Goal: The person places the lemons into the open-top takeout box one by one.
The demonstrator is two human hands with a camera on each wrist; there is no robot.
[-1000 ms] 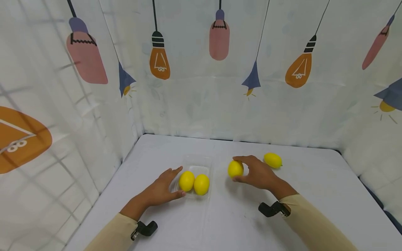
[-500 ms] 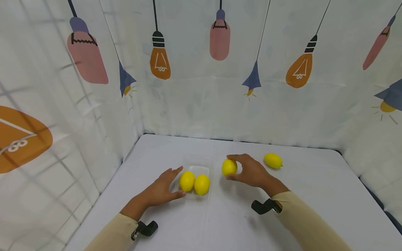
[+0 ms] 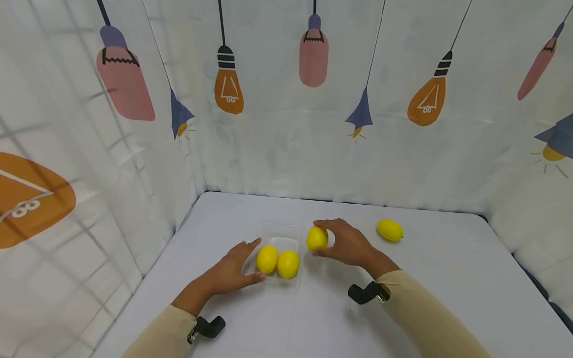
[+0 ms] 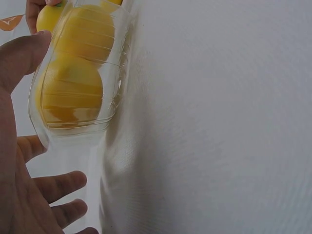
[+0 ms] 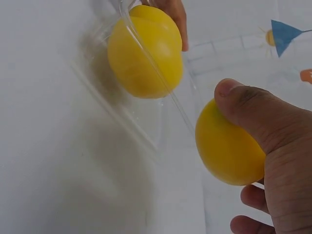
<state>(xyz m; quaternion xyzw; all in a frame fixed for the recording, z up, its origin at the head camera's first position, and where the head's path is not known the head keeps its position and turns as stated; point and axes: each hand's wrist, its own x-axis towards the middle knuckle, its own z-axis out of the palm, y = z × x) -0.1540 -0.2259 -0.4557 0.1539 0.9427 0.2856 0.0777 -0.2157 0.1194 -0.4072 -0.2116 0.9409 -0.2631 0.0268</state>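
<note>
Head view: right hand (image 3: 346,243) holds a lemon (image 3: 316,238) near a tray (image 3: 285,242).

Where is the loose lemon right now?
In the head view, the loose lemon lies right of the right hand, toward the back of the table.

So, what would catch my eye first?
Your eye would probably fall on two yellow lemons in the clear tray, a third lemon in the right grip beside it, and a fourth lemon farther right on the table. Colourful lamp pictures on the backdrop stand out too.
</note>
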